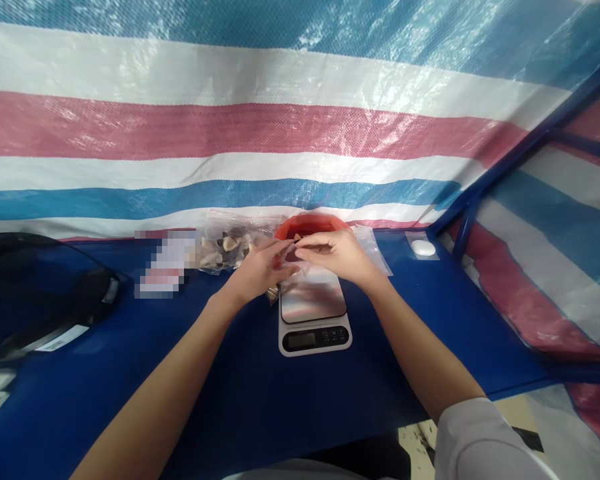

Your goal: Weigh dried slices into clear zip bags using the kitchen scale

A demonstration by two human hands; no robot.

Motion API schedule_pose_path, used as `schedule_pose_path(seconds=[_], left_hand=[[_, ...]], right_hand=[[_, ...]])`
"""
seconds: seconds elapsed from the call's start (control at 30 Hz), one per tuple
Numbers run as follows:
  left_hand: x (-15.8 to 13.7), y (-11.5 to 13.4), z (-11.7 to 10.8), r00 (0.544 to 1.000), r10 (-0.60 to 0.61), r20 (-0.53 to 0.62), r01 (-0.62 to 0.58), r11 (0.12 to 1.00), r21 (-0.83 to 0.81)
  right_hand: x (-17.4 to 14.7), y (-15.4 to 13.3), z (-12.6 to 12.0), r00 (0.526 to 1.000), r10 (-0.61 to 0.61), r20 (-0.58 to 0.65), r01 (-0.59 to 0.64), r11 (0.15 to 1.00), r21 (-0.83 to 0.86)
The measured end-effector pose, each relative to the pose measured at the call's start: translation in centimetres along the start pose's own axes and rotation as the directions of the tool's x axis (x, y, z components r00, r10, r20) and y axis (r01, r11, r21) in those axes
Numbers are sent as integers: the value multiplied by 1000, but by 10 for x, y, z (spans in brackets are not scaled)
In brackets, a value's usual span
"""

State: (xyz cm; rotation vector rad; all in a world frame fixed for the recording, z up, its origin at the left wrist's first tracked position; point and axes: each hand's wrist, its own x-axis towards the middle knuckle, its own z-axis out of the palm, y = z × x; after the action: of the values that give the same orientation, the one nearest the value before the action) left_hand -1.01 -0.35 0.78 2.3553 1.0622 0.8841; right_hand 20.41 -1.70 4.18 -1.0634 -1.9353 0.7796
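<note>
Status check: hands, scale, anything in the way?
Left hand, right hand: both gripping clear plastic. Scale: below, far part hidden by hands. Red item just beyond.

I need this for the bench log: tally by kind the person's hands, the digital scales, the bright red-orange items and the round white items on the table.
Hands (left hand, right hand): 2
Digital scale: 1
Bright red-orange item, partly hidden by the hands: 1
Round white item: 1
Total: 5
</note>
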Motion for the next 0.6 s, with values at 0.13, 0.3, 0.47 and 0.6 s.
schedule_pose_path(seconds=[0.13, 0.3, 0.47, 0.6], left_hand=[[0, -1, 5, 999, 22, -29, -22, 1000, 8], [-1, -7, 10, 999, 25, -46, -24, 999, 20], [-1, -9, 11, 998, 27, -63, -27, 1000, 8], [0, -6, 9, 997, 29, -68, -29, 1000, -5]], right_hand=[[4, 4, 15, 998, 63, 7, -61, 983, -171], [8, 12, 26, 997, 72, -21, -76, 960, -268], [7, 17, 27, 998, 47, -45, -56, 974, -220], [7, 19, 24, 998, 52, -31, -54, 995, -88]])
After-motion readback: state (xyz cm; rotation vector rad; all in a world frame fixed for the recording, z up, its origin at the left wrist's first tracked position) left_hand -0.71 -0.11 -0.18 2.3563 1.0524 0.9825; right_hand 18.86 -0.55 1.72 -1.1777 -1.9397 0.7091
